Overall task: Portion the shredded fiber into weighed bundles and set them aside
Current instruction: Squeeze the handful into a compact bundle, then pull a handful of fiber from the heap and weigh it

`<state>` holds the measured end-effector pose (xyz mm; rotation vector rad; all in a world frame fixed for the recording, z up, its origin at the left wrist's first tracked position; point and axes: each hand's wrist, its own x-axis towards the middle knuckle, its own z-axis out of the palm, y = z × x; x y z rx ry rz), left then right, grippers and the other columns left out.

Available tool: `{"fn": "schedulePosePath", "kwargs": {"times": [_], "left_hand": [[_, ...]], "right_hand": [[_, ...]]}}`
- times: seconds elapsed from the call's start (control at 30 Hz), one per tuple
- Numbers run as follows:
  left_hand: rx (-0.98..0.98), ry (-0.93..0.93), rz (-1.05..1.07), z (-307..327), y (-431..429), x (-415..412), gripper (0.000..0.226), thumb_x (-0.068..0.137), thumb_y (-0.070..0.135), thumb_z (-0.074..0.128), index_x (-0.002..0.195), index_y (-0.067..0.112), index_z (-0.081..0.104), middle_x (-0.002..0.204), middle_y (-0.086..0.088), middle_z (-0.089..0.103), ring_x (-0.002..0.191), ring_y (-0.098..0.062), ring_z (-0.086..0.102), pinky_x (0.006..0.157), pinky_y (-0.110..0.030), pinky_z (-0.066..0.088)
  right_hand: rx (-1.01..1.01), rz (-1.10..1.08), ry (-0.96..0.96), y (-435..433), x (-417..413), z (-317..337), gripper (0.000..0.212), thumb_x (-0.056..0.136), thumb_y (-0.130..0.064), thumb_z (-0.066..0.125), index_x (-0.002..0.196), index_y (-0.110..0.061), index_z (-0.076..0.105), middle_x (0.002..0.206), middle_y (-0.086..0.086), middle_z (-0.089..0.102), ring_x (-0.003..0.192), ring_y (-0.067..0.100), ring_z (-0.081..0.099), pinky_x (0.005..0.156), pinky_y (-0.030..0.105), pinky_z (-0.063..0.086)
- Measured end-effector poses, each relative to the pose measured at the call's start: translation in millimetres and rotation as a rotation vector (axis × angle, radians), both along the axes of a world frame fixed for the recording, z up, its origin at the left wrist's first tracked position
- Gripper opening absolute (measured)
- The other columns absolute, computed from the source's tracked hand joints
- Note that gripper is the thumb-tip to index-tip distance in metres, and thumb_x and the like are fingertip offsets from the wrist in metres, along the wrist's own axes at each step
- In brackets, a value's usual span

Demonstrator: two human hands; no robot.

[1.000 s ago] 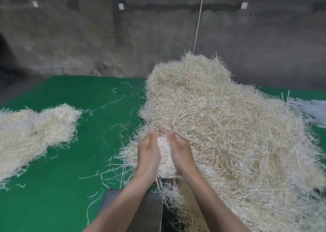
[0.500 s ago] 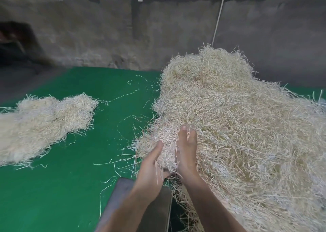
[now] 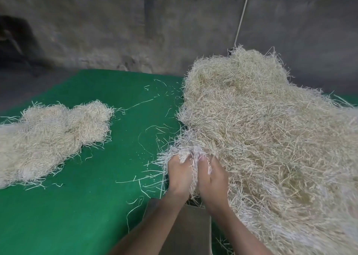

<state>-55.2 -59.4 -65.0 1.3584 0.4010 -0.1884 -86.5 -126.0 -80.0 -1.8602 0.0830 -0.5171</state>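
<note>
— Fiber heap (image 3: 271, 138), head view: where?
— Piled high over the right half of the green table (image 3: 87, 216), running out past the right and lower edges of the frame.
— Hands?
— Side by side at the near left edge of that heap, backs up, knuckles nearly touching. Left hand (image 3: 179, 175) curled round a pale tuft (image 3: 190, 154). Right hand (image 3: 212, 179) clenched on the same tuft from the other side, with strands trailing across its fingers.
— Tuft pulled free?
— Cannot tell; tangled at its top into the heap.
— Under the wrists?
— Flat grey metal plate (image 3: 191, 233) at the table's near edge, partly hidden by both forearms and by the heap's fringe.
— Further left?
— Smaller pile (image 3: 48, 138) of the same fiber, low and spread out, well apart from the heap, cut off by the left edge of the frame. Loose strands (image 3: 139, 104) scattered on the green between the two.
— Behind?
— Rough grey wall (image 3: 116, 31), with a white cord (image 3: 243, 10) slanting down it toward the heap's peak.
</note>
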Motion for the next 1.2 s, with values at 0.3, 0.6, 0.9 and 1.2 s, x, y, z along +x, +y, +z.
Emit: {"fn": "schedulePosePath", "kwargs": {"times": [0.3,0.6,0.9,1.2], "left_hand": [[-0.346,-0.018,-0.08,-23,92,-19,0.044,0.091,-0.005,0.053,0.132,0.008,0.049,0.138,-0.01,0.047,0.078,0.008,0.062,0.066,-0.005,0.046],[-0.052,-0.254,0.055,-34,229,6,0.042,0.065,0.016,0.065,0.105,0.025,0.055,0.086,0.01,0.072,0.08,-0.007,0.069,0.065,-0.021,0.054],[0.2,-0.127,0.417,-65,348,93,0.032,0.077,0.007,0.071,0.106,0.002,0.058,0.075,-0.007,0.064,0.066,-0.021,0.061,0.057,-0.021,0.05],[0.286,-0.163,0.571,-46,464,192,0.053,0.096,0.012,0.05,0.145,0.011,0.03,0.15,-0.023,0.026,0.128,-0.045,0.039,0.107,-0.033,0.035]], "right_hand": [[0.08,0.055,0.165,79,34,6,0.031,0.084,-0.062,0.038,0.096,-0.034,0.045,0.087,-0.005,0.059,0.073,0.014,0.054,0.072,0.039,0.051],[0.188,0.263,0.333,201,73,-22,0.013,0.094,-0.033,0.055,0.088,-0.021,0.052,0.083,-0.01,0.053,0.077,0.007,0.05,0.071,0.019,0.04],[-0.138,0.477,0.561,276,116,-91,0.045,0.089,0.007,0.049,0.128,-0.016,0.048,0.121,0.005,0.062,0.084,0.004,0.057,0.079,0.01,0.043],[-1.228,0.839,0.203,352,147,-134,0.061,0.036,-0.083,0.069,0.091,-0.057,0.067,0.117,-0.001,0.064,0.093,0.009,0.069,0.069,0.014,0.054]]}}
